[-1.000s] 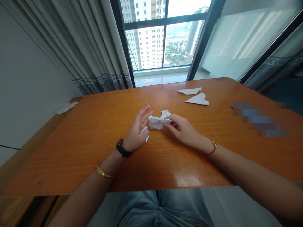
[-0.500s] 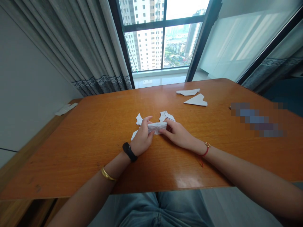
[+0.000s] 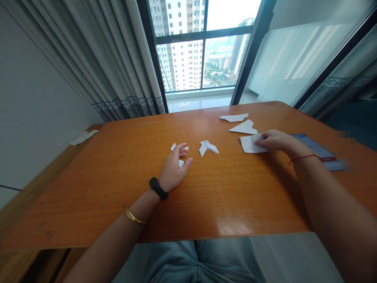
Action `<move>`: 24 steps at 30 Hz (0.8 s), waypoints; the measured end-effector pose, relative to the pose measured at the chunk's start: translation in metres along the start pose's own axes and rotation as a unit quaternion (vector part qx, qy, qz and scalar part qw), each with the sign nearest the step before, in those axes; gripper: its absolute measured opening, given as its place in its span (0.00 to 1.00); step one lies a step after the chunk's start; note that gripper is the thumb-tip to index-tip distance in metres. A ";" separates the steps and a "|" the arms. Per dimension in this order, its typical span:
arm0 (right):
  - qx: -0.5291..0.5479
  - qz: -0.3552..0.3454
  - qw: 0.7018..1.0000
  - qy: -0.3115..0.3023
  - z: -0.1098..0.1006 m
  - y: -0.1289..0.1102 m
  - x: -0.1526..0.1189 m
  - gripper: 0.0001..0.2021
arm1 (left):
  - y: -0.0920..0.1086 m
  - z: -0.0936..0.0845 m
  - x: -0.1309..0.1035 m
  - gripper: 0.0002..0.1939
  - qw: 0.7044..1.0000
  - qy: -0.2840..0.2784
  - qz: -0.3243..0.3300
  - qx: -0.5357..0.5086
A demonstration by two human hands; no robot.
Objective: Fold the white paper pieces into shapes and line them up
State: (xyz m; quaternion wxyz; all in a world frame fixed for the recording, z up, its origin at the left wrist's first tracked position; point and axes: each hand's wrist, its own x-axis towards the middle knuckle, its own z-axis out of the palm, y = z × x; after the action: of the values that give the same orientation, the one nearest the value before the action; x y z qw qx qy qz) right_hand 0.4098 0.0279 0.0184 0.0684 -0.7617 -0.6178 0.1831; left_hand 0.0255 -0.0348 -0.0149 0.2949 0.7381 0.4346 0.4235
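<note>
Folded paper (image 3: 248, 144) over the table's (image 3: 118, 177) right part, pinched at one edge by right hand (image 3: 278, 140); probably feather-light, easily crushed, best held along creases; left hand (image 3: 172, 169) slack, fingers spread, apparently holding nothing.

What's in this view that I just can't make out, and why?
All in the head view:
- White paper pieces by the left hand: full shapes, covered by the hand.
- Folded paper: its right end, behind the right hand.
- Flat blue item: part behind the right arm; print too blurred.
- Both arms: cut off by picture edges.
</note>
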 end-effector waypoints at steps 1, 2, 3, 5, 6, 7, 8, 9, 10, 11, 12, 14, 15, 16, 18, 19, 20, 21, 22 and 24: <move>-0.017 0.010 1.000 0.009 0.004 0.003 0.006 0.11 | 0.001 -0.001 0.000 0.22 1.000 -0.004 0.002 0.011; -0.023 0.015 0.999 0.018 0.008 0.005 0.010 0.09 | 0.001 -0.001 0.000 0.22 1.000 -0.007 0.003 0.022; -0.023 0.016 0.999 0.026 0.013 0.005 0.014 0.08 | 0.002 -0.002 0.000 0.21 0.999 -0.007 0.004 0.031; -0.025 0.022 0.999 0.042 0.021 0.004 0.018 0.09 | 0.003 -0.005 0.001 0.19 0.999 -0.001 0.003 0.048; -0.027 0.026 0.998 0.050 0.023 0.004 0.019 0.13 | 0.004 -0.007 0.002 0.19 0.998 0.005 0.002 0.057; -0.030 0.030 0.997 0.058 0.024 0.004 0.018 0.17 | 0.004 -0.009 0.003 0.18 0.998 0.013 0.001 0.067; -0.033 0.033 0.996 0.069 0.023 0.005 0.016 0.21 | 0.005 -0.012 0.005 0.18 0.997 0.022 -0.001 0.077; -0.038 0.034 0.995 0.087 0.021 0.004 0.013 0.26 | 0.005 -0.014 0.006 0.17 0.996 0.031 -0.003 0.087; -0.040 0.033 0.992 0.112 0.019 0.002 0.009 0.30 | 0.005 -0.017 0.007 0.16 0.994 0.040 -0.006 0.098; -0.037 0.028 0.988 0.147 0.017 -0.002 0.004 0.32 | 0.005 -0.020 0.009 0.14 0.993 0.048 -0.008 0.111; -0.031 0.018 0.981 0.189 0.016 -0.010 -0.002 0.32 | 0.004 -0.022 0.010 0.13 0.991 0.055 -0.010 0.124; -0.012 -0.037 0.962 0.269 0.020 -0.033 -0.016 0.28 | 0.002 -0.027 0.013 0.11 0.987 0.062 -0.012 0.149; -0.007 -0.087 0.953 0.290 0.026 -0.047 -0.024 0.25 | 0.000 -0.029 0.014 0.11 0.985 0.062 -0.014 0.158; -0.010 -0.156 0.945 0.289 0.034 -0.062 -0.031 0.23 | -0.003 -0.030 0.015 0.11 0.984 0.062 -0.015 0.163; -0.028 -0.293 0.928 0.228 0.054 -0.091 -0.044 0.24 | -0.007 -0.032 0.016 0.11 0.984 0.061 -0.017 0.169; -0.040 -0.337 0.922 0.186 0.065 -0.103 -0.050 0.24 | -0.010 -0.032 0.016 0.11 0.983 0.061 -0.018 0.171; -0.050 -0.364 0.918 0.147 0.073 -0.112 -0.054 0.24 | -0.012 -0.032 0.017 0.12 0.983 0.062 -0.019 0.174; -0.056 -0.380 0.917 0.111 0.080 -0.119 -0.058 0.22 | -0.014 -0.033 0.017 0.12 0.982 0.063 -0.021 0.176; -0.057 -0.386 0.917 0.082 0.084 -0.123 -0.061 0.20 | -0.015 -0.033 0.018 0.12 0.982 0.063 -0.024 0.179; -0.044 -0.375 0.924 0.055 0.086 -0.127 -0.066 0.16 | -0.018 -0.034 0.019 0.13 0.980 0.054 -0.036 0.190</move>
State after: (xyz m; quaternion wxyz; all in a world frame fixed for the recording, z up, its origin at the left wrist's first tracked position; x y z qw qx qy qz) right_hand 0.2513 -0.0177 -0.0061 0.1324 -0.4856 -0.8609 0.0743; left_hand -0.0065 -0.0078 -0.0066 0.1404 0.7404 0.5490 0.3616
